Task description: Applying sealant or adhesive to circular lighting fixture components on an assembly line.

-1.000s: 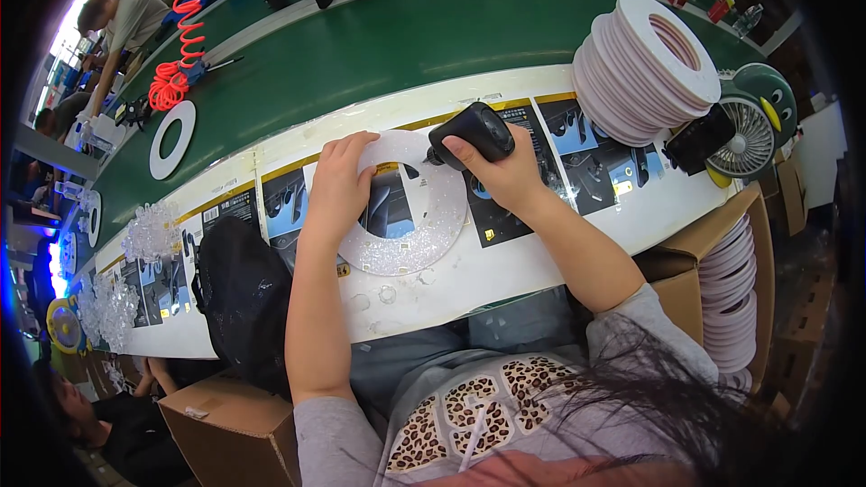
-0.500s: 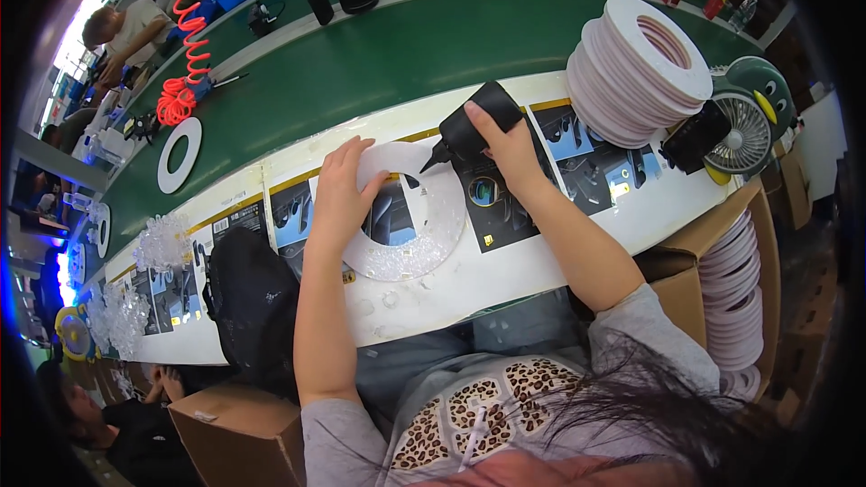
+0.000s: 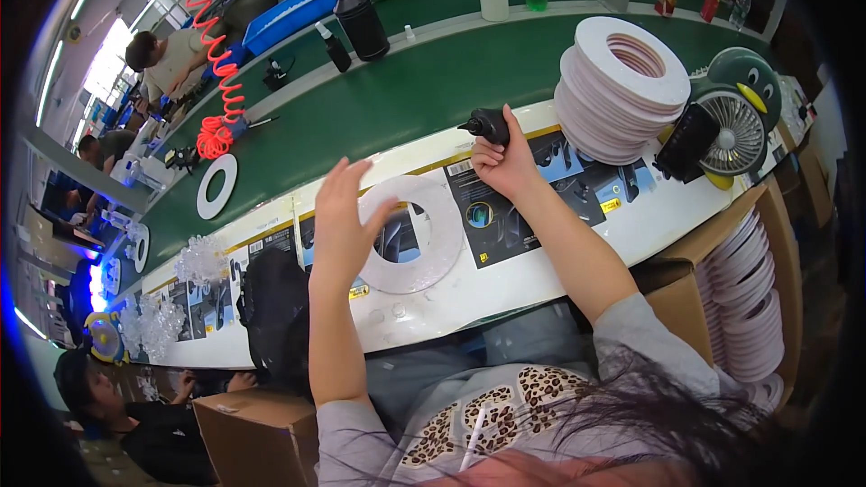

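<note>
A flat white ring (image 3: 439, 252) lies on the white work surface in front of me, over dark printed sheets. My left hand (image 3: 341, 213) hovers at the ring's left edge, fingers stretched and thumb apart, holding nothing. In my right hand (image 3: 508, 160), raised to the right of the ring, is a black squeeze bottle (image 3: 490, 125) with a pointed nozzle. The nozzle points left, away from the ring, and my fingers wrap round the bottle. A tall stack of white rings (image 3: 622, 95) stands farther right.
A green fan (image 3: 741, 117) and a dark phone-like object (image 3: 693, 142) stand right of the stack. An open carton (image 3: 672, 293) holds more rings at lower right. A black cloth item (image 3: 275, 311) and clear plastic pieces (image 3: 153, 325) lie left. Bottles (image 3: 362, 22) line the far ledge.
My right hand has lifted the black bottle off the ring, tilting its nozzle from downward to leftward. My left hand has risen from the ring with its fingers spread. The head view has shifted.
</note>
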A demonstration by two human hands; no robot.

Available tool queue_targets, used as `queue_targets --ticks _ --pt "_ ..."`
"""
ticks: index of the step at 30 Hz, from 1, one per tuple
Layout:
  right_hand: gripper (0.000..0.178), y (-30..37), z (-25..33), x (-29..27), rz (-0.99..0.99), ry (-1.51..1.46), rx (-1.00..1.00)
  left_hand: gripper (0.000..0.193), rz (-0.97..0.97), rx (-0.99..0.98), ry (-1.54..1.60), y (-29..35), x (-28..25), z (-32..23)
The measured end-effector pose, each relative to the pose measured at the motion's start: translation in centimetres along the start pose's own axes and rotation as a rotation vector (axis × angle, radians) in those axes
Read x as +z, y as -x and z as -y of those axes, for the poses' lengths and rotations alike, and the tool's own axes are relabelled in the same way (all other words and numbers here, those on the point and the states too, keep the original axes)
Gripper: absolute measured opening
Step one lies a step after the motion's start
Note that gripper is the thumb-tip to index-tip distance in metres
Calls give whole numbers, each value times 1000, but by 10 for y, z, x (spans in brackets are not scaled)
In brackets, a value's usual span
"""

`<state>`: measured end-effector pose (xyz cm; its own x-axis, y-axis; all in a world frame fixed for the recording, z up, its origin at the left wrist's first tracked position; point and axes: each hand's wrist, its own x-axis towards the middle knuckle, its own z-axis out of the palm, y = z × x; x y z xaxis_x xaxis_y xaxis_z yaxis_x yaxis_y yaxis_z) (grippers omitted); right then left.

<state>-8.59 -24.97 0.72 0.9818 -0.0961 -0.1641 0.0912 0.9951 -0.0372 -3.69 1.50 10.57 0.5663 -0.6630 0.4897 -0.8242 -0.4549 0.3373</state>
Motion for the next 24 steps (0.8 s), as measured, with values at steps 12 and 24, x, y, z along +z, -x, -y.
queue_targets --ticks 12,24 --pt "48 4 1 3 -84 34 -202 52 347 -2 -65 101 45 -30" --pt "48 -1 0 3 -56 -21 -213 63 70 71 -414 -12 41 50"
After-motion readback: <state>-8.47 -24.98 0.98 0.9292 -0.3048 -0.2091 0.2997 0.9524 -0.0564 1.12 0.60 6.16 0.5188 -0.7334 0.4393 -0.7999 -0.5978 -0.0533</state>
